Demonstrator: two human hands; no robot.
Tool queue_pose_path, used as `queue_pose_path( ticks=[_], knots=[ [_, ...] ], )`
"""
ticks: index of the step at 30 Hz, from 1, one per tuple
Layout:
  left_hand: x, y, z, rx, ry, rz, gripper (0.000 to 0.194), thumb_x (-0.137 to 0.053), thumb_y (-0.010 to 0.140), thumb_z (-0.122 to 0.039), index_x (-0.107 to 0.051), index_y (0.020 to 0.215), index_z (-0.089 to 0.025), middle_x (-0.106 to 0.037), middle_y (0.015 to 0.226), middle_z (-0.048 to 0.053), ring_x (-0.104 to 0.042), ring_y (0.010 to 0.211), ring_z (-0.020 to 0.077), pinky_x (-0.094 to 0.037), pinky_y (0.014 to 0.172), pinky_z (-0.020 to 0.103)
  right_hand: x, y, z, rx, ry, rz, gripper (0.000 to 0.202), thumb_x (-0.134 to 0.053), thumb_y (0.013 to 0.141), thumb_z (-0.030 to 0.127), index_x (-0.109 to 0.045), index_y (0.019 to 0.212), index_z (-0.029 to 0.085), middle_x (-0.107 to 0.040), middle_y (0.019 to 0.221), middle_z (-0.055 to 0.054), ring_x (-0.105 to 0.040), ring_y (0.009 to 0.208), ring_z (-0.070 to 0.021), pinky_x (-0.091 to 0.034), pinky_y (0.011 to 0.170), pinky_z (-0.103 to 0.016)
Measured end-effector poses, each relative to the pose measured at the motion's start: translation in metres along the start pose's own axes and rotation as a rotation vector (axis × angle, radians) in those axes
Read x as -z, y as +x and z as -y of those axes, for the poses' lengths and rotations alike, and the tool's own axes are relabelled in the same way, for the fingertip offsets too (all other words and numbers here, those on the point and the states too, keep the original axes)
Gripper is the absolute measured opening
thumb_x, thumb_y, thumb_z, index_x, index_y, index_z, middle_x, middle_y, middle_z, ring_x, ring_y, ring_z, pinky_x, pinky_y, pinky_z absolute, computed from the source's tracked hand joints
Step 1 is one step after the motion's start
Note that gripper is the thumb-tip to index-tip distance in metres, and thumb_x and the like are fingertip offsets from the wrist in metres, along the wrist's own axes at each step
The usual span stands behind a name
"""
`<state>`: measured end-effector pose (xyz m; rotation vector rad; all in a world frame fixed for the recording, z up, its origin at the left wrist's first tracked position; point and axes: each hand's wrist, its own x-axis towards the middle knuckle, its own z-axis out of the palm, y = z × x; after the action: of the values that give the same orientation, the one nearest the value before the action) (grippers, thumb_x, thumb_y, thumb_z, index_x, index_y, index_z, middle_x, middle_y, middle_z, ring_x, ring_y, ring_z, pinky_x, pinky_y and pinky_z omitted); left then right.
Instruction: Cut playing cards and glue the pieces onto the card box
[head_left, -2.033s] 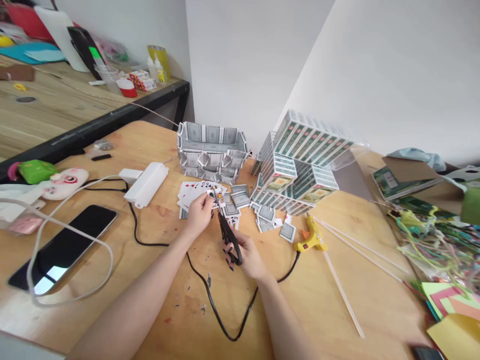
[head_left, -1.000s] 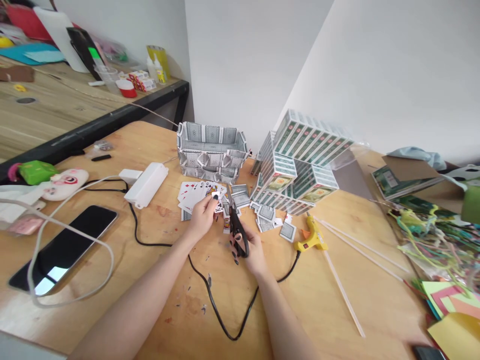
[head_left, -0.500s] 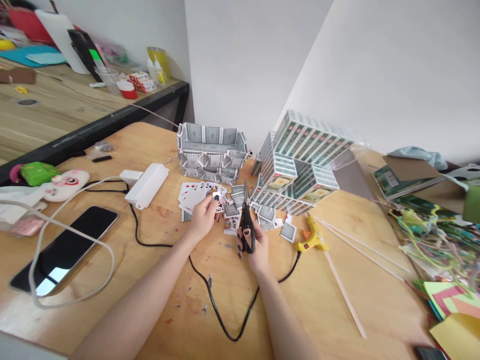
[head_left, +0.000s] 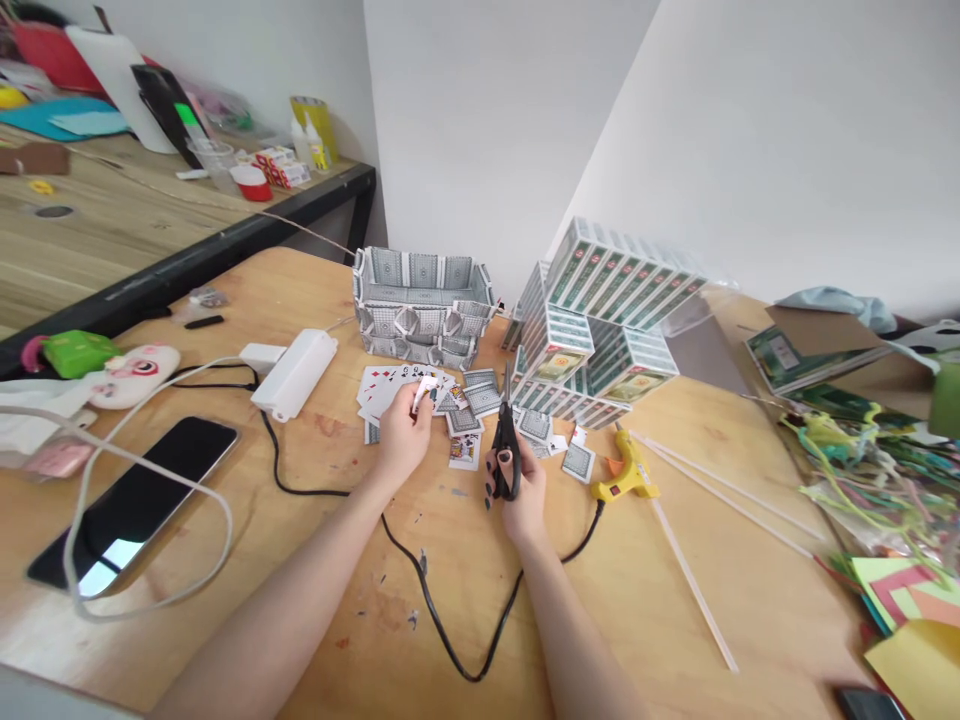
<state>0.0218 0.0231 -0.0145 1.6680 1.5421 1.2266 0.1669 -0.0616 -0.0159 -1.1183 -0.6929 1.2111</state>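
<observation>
In my left hand (head_left: 406,432) a playing card (head_left: 425,390) is pinched between thumb and fingers, tilted up above a fan of face-up cards (head_left: 384,388). My right hand (head_left: 517,485) grips black-handled scissors (head_left: 508,450), whose blades point away from me and look closed. Between the hands lie several loose playing cards (head_left: 465,450), some face down with grey backs. Just behind them stands an open box (head_left: 424,310) built from folded grey-backed cards.
Stacked card packs (head_left: 559,345) rise behind my right hand. A yellow glue gun (head_left: 626,475) lies to the right beside clear glue sticks (head_left: 694,580); its black cord (head_left: 469,678) loops in front. Leftward are a white power adapter (head_left: 296,372) and a phone (head_left: 135,505).
My left hand has drawn slightly left with the card, which has turned in its fingers. My right hand and the scissors have shifted a little to the right, away from it.
</observation>
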Motion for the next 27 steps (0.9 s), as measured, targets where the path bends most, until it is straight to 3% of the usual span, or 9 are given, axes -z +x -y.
queue_pose_path(
  ticks=[5,8,10,13,16,19,21,27],
  knots=[
    [0.001,-0.002,-0.002,-0.030,0.049,0.016,0.029,-0.046,0.083,-0.031,-0.055,0.107,-0.018,-0.044,0.057,-0.004,-0.043,0.053,0.0114,-0.035,0.057,0.023,0.001,0.001,0.000,0.008,0.032,-0.005,0.057,-0.064,0.072,0.043,-0.043,0.121,0.021,-0.044,0.064,0.006,-0.037,0.040,-0.0046,-0.032,0.030,-0.016],
    [0.003,-0.004,-0.005,-0.063,0.105,-0.046,0.028,-0.045,0.083,-0.027,-0.053,0.108,-0.018,-0.044,0.060,-0.003,-0.045,0.057,0.0127,-0.036,0.060,0.024,0.001,0.001,0.001,0.028,0.037,0.008,0.056,-0.063,0.072,0.043,-0.044,0.120,0.021,-0.044,0.063,0.006,-0.037,0.040,-0.0048,-0.031,0.030,-0.016],
    [0.004,-0.005,-0.007,-0.158,0.171,-0.051,0.022,-0.047,0.080,-0.023,-0.057,0.100,-0.018,-0.046,0.066,-0.001,-0.047,0.064,0.0145,-0.039,0.064,0.026,0.001,0.001,0.001,0.040,0.039,0.013,0.054,-0.063,0.073,0.042,-0.045,0.118,0.020,-0.043,0.062,0.006,-0.037,0.040,-0.0050,-0.031,0.030,-0.016],
    [0.005,-0.009,-0.013,-0.389,0.244,0.088,0.013,-0.050,0.077,-0.020,-0.061,0.085,-0.019,-0.052,0.078,0.004,-0.049,0.080,0.0186,-0.040,0.076,0.031,0.001,0.001,0.001,0.041,0.047,0.017,0.048,-0.063,0.074,0.042,-0.048,0.114,0.020,-0.043,0.062,0.006,-0.036,0.040,-0.0048,-0.031,0.030,-0.016],
    [0.003,-0.017,-0.020,-0.515,0.328,0.288,0.020,-0.055,0.076,-0.026,-0.061,0.094,-0.021,-0.056,0.094,0.007,-0.047,0.094,0.0233,-0.038,0.083,0.037,0.001,0.001,0.000,0.039,0.054,0.018,0.046,-0.063,0.073,0.043,-0.049,0.110,0.020,-0.043,0.061,0.007,-0.036,0.039,-0.0047,-0.031,0.030,-0.017],
    [0.000,-0.021,-0.025,-0.523,0.424,0.390,0.032,-0.058,0.075,-0.033,-0.058,0.105,-0.022,-0.055,0.107,0.008,-0.044,0.103,0.0273,-0.037,0.083,0.041,0.001,0.002,-0.002,0.037,0.061,0.018,0.047,-0.064,0.073,0.043,-0.049,0.111,0.019,-0.044,0.061,0.006,-0.037,0.040,-0.0050,-0.031,0.031,-0.017],
    [-0.001,-0.022,-0.024,-0.521,0.459,0.412,0.029,-0.056,0.078,-0.031,-0.057,0.106,-0.023,-0.055,0.109,0.008,-0.044,0.104,0.0271,-0.037,0.083,0.041,0.002,0.002,-0.003,0.034,0.066,0.015,0.047,-0.064,0.073,0.042,-0.049,0.111,0.019,-0.045,0.062,0.006,-0.037,0.040,-0.0049,-0.031,0.030,-0.016],
    [0.001,-0.022,-0.020,-0.487,0.498,0.354,0.023,-0.049,0.083,-0.036,-0.057,0.094,-0.018,-0.056,0.096,0.007,-0.048,0.094,0.0226,-0.040,0.080,0.035,0.002,0.002,-0.003,0.045,0.058,0.006,0.044,-0.063,0.074,0.041,-0.051,0.110,0.020,-0.045,0.061,0.006,-0.037,0.041,-0.0052,-0.032,0.031,-0.016]
  ],
)
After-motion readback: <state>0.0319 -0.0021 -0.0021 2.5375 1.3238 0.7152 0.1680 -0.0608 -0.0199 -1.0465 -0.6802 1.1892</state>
